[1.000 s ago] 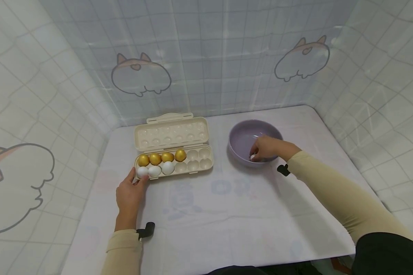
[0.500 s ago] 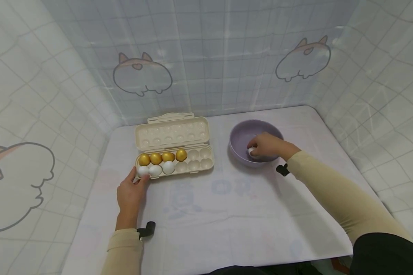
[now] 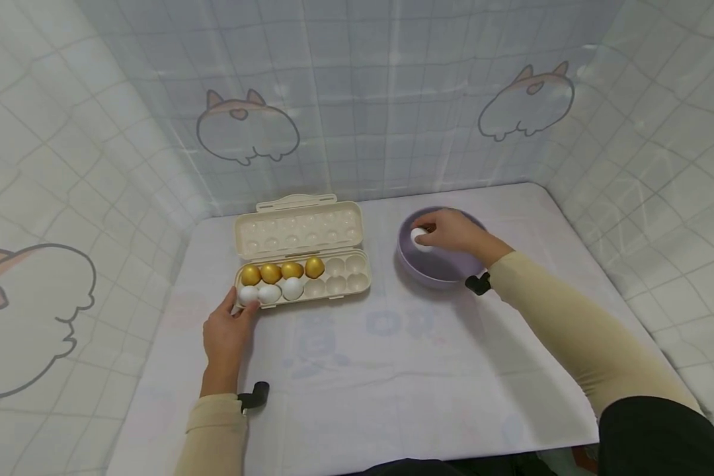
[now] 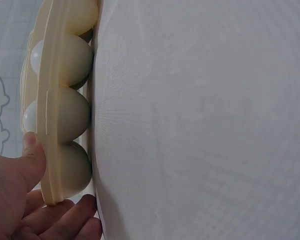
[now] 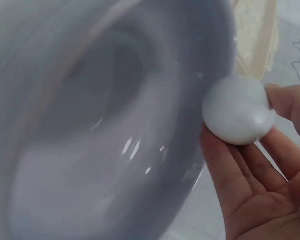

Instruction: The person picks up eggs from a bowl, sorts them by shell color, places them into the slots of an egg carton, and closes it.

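Observation:
My right hand (image 3: 455, 233) pinches a white egg (image 5: 236, 111) between thumb and fingers, over the left part of a purple bowl (image 3: 443, 268). In the right wrist view the bowl's visible inside holds nothing. To the left lies a cream egg carton (image 3: 336, 285) with its lid (image 3: 300, 231) folded back. Several gold eggs (image 3: 270, 272) fill the left part of its back row, and three white eggs (image 3: 293, 289) sit in the front row. My left hand (image 3: 223, 338) grips the carton's near left corner, thumb (image 4: 34, 159) over the rim and fingers below.
A pale cloth covers the table (image 3: 357, 390). Tiled curtains with animal drawings (image 3: 246, 129) stand close behind and on both sides. Each wrist wears a small black camera mount (image 3: 254, 396).
My right hand has lifted the white egg from inside the bowl and moved it up and left to the bowl's left rim. The left hand keeps its grip on the carton.

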`<action>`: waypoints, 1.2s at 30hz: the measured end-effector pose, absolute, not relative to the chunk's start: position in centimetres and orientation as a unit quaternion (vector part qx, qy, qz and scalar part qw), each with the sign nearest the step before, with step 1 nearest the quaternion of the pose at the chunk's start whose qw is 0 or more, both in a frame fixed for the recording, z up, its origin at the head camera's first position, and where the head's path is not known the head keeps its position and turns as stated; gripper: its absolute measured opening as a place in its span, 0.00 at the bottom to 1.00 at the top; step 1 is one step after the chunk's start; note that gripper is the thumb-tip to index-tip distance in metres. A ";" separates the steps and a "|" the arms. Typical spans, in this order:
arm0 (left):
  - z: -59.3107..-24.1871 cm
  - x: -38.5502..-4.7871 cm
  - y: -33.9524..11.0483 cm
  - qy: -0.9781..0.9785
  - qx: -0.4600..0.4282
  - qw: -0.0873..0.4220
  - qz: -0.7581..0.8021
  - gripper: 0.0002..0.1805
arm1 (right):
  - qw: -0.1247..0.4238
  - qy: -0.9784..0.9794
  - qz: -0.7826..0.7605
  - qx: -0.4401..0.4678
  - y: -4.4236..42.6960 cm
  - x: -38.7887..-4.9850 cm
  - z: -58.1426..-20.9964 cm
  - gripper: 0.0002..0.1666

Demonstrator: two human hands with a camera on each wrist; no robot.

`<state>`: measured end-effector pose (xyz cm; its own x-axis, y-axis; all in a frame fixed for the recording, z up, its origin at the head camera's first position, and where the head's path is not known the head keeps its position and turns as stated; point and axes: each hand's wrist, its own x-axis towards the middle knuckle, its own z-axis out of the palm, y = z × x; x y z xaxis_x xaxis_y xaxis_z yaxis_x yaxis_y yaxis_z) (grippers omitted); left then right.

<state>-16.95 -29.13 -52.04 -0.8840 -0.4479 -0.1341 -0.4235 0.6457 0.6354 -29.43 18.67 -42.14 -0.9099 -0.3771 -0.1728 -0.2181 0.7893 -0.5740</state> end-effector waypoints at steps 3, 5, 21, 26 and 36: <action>-52.0 -16.9 -29.1 -0.905 0.243 0.013 -0.349 0.42 | 0.123 0.934 -0.301 -0.149 17.7 -29.6 -41.9 0.24; -52.0 -16.9 -29.1 -0.905 0.244 0.012 -0.348 0.42 | 0.110 0.932 -0.311 -0.150 16.9 -29.7 -41.9 0.24; -52.4 -16.8 -29.2 -0.908 0.234 0.025 -0.348 0.42 | 0.107 0.913 -0.348 -0.183 11.3 -29.9 -42.4 0.25; -52.2 -16.7 -29.1 -0.907 0.234 0.028 -0.349 0.41 | 0.099 0.916 -0.342 -0.188 9.8 -30.0 -42.7 0.25; -52.0 -16.5 -29.2 -0.907 0.220 0.038 -0.357 0.41 | 0.106 0.899 -0.372 -0.206 7.1 -29.7 -44.1 0.27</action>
<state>-16.51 -29.16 -51.99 -0.9001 -0.4265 -0.0887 -0.3726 0.6484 0.6639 -29.67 7.11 -44.08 -0.8922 -0.4501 -0.0369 -0.2921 0.6375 -0.7129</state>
